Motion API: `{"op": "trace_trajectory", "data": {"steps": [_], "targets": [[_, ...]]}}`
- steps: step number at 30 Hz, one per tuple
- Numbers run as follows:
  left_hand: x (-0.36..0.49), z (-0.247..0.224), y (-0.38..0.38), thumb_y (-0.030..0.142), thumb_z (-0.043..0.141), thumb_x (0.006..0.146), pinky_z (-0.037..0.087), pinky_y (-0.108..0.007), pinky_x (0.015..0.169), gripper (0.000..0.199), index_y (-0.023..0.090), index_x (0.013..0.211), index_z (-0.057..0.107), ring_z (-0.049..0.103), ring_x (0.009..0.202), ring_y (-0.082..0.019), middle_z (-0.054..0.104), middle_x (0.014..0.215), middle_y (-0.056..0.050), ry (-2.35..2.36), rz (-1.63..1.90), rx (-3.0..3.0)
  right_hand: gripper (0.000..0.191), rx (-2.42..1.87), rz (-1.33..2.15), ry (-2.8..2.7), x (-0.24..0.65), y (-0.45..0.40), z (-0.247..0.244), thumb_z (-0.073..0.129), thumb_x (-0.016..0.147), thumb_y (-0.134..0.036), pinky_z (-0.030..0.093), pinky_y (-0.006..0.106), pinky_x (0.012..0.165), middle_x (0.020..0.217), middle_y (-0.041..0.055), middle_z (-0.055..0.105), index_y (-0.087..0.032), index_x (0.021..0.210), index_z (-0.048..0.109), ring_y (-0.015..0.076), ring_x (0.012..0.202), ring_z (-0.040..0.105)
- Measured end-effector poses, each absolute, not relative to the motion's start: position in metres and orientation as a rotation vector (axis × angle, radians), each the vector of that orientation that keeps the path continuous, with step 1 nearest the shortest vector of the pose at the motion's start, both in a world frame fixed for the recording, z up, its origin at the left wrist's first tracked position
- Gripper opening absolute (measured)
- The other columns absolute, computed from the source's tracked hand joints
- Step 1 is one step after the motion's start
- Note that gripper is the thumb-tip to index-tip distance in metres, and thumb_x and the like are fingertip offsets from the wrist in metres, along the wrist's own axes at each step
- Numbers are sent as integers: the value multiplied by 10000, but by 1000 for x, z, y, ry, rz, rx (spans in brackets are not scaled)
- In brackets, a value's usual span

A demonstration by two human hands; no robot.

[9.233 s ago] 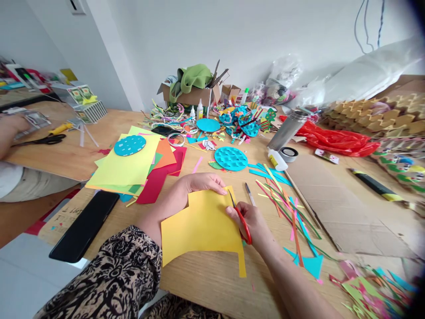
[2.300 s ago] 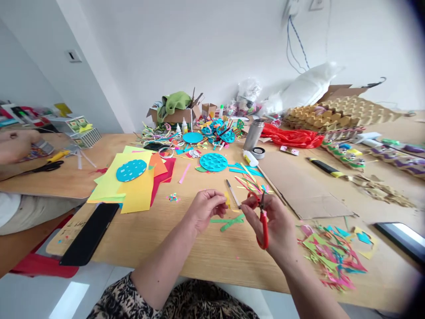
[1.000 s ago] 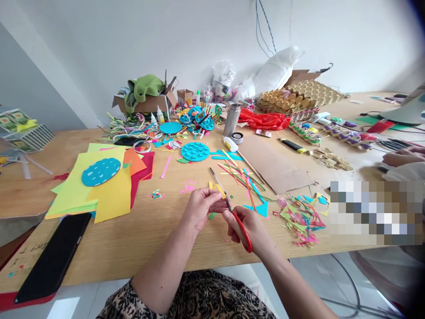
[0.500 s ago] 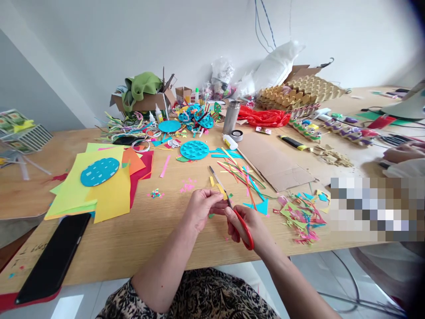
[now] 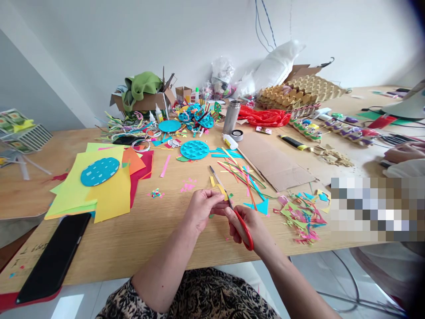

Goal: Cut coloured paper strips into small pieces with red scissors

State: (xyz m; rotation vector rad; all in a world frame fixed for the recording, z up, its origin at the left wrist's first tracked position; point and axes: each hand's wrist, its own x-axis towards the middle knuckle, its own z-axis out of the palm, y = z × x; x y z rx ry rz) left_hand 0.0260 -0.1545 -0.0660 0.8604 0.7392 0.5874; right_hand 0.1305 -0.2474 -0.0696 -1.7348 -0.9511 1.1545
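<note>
Between its fingertips, my left hand [image 5: 203, 208] pinches a small yellow paper strip [image 5: 222, 191]. My right hand [image 5: 245, 223] is closed round the red handles of the scissors [image 5: 246, 230], whose blades point up and left beside the strip. Another yellow piece [image 5: 212, 181] lies just beyond the blades. Thin coloured strips [image 5: 242, 175] and a blue paper scrap [image 5: 260, 207] are past my right hand. Pink bits [image 5: 188, 185] and a small heap of mixed bits [image 5: 156, 193] lie beyond my left hand.
Coloured sheets [image 5: 111, 208] and a black phone [image 5: 55, 257] are at left. Blue discs [image 5: 194, 150], a metal bottle [image 5: 231, 118] and cardboard [image 5: 275, 164] stand or lie farther back. Paper scraps [image 5: 302, 217] are at right, near another person's hand [image 5: 403, 153].
</note>
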Motion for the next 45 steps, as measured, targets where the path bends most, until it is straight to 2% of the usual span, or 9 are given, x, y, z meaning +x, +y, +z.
{"op": "trace_trajectory", "data": {"steps": [9,34,43,45], "targets": [[26,-66,-155,275,713,592,506,-266,555,209,110,660,603,674,599,-200,707,665,-104,737,579,846,504,-1768,1149,-903,127,-246,-73,539,700,-690,239,160,263,367,-50,506,-225,614,365,77,257,413],[27,-68,-156,263,703,605,513,-268,551,186,129,636,579,679,608,-200,712,680,-101,725,561,848,505,-1791,1162,-876,126,-249,-81,532,706,-700,226,168,248,340,-72,453,-234,633,352,82,233,381],[26,-64,-157,263,705,619,507,-239,529,182,117,629,597,678,602,-182,715,700,-111,759,571,913,493,-1740,1071,-797,127,-256,-76,519,740,-681,258,189,280,362,-58,447,-230,616,362,82,258,376],[26,-63,-157,272,709,618,505,-241,533,191,119,636,596,683,614,-189,716,714,-114,756,569,919,468,-1721,936,-815,131,-257,-73,495,776,-655,323,213,328,408,-38,474,-231,626,366,101,319,428]]}}
